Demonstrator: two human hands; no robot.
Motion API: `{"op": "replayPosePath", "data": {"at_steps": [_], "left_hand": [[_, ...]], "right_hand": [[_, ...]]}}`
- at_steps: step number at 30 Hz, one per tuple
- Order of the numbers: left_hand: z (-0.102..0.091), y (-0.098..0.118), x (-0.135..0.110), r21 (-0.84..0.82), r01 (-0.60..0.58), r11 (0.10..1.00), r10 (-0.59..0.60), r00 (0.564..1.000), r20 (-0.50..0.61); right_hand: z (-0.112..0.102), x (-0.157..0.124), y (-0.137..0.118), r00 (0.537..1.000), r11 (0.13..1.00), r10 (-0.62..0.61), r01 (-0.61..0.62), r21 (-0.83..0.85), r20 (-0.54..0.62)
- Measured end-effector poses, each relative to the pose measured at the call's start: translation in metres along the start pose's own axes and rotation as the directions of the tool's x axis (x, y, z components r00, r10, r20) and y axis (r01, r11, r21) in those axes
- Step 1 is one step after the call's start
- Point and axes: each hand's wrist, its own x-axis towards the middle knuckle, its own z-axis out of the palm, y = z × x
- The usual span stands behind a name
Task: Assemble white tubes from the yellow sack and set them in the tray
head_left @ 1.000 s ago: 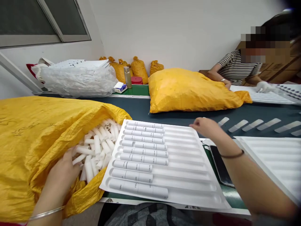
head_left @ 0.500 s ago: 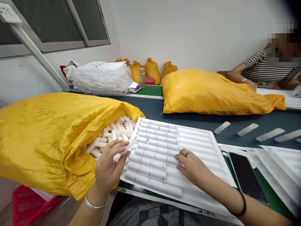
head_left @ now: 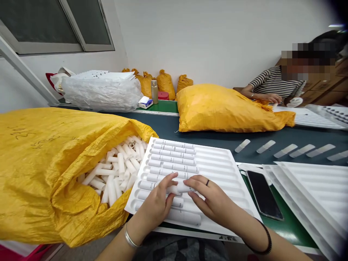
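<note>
A white grooved tray [head_left: 223,159] lies in front of me, with rows of white printed tubes [head_left: 174,154] set end to end along its left part. Over a lower row, my left hand [head_left: 159,199] has thumb and fingers closed round a short white tube [head_left: 172,190]. My right hand [head_left: 210,195] pinches another white tube [head_left: 184,187] just right of it. The two tubes meet end to end or nearly so; fingers partly cover both. At the left, an open yellow sack [head_left: 67,145] spills loose white tubes [head_left: 119,170] near the tray's edge.
A phone [head_left: 265,195] and stacked white trays [head_left: 312,203] lie right. Several translucent tubes [head_left: 288,150] sit on the dark belt [head_left: 217,139]. Beyond are an orange sack [head_left: 217,108], a plastic-wrapped bundle [head_left: 100,90], a bottle [head_left: 154,91] and a co-worker in a striped shirt [head_left: 268,81].
My left hand has moved from beside the sack's mouth to over the tray, bringing a tube next to my right hand. The view has turned right; the co-worker's arm has moved.
</note>
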Motion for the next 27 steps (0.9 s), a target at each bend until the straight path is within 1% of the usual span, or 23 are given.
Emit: {"op": "replayPosePath", "data": {"at_steps": [2,4,7,9,11,13,14,15,16,17,18,19,20,21,22,24,27], "left_hand": [[0.000,-0.004,0.001,-0.045,-0.012,0.999,0.010,0.999,-0.032],[-0.002,-0.006,0.004,-0.071,-0.063,0.996,0.058,0.996,-0.067],[-0.008,-0.005,0.006,-0.042,-0.158,0.987,0.153,0.983,-0.104],[-0.012,-0.002,0.006,0.055,-0.226,0.973,0.230,0.969,-0.091],[-0.016,0.002,0.005,0.188,-0.304,0.934,0.313,0.950,-0.018],[-0.019,0.006,0.004,0.282,-0.378,0.882,0.380,0.924,0.047],[-0.022,0.009,0.004,0.316,-0.400,0.860,0.407,0.912,0.045],[-0.026,0.011,0.004,0.351,-0.402,0.846,0.424,0.906,0.015],[-0.031,0.013,0.005,0.384,-0.378,0.843,0.419,0.907,-0.028],[-0.037,0.015,0.007,0.405,-0.326,0.854,0.383,0.922,-0.064],[-0.043,0.017,0.008,0.408,-0.263,0.875,0.321,0.944,-0.080],[-0.050,0.018,0.009,0.386,-0.192,0.902,0.236,0.969,-0.072],[-0.056,0.019,0.010,0.341,-0.123,0.932,0.146,0.989,-0.040],[-0.061,0.020,0.011,0.281,-0.057,0.958,0.061,0.998,-0.002],[-0.065,0.020,0.010,0.219,0.004,0.976,-0.010,1.000,0.028],[-0.068,0.018,0.008,0.109,0.116,0.987,-0.122,0.991,0.054],[-0.065,0.013,0.004,-0.053,0.278,0.959,-0.275,0.960,0.062]], "right_hand": [[-0.004,0.002,-0.001,0.997,0.997,-0.063,0.065,-0.047,0.037],[-0.009,0.004,-0.003,0.993,0.989,-0.107,0.111,-0.096,0.048],[-0.013,0.005,-0.008,0.990,0.979,-0.138,0.136,-0.151,0.002],[-0.010,0.003,-0.012,0.988,0.972,-0.151,0.143,-0.187,-0.027],[-0.003,0.000,-0.017,0.981,0.957,-0.186,0.170,-0.236,-0.049],[0.004,-0.004,-0.020,0.972,0.940,-0.224,0.195,-0.279,-0.073],[0.007,-0.005,-0.021,0.966,0.935,-0.240,0.203,-0.289,-0.099],[0.010,-0.007,-0.020,0.959,0.936,-0.250,0.205,-0.285,-0.132],[0.012,-0.009,-0.019,0.952,0.943,-0.250,0.198,-0.268,-0.174],[0.013,-0.010,-0.018,0.944,0.953,-0.242,0.188,-0.238,-0.224],[0.013,-0.010,-0.016,0.934,0.964,-0.228,0.177,-0.199,-0.274],[0.014,-0.011,-0.013,0.926,0.974,-0.209,0.166,-0.156,-0.316],[0.014,-0.011,-0.011,0.921,0.981,-0.185,0.155,-0.113,-0.344],[0.014,-0.010,-0.008,0.919,0.987,-0.159,0.141,-0.077,-0.361],[0.014,-0.010,-0.005,0.920,0.991,-0.136,0.126,-0.051,-0.367],[0.015,-0.009,0.001,0.929,0.996,-0.092,0.090,-0.022,-0.359],[0.015,-0.009,0.008,0.935,0.999,-0.028,0.033,0.008,-0.354]]}}
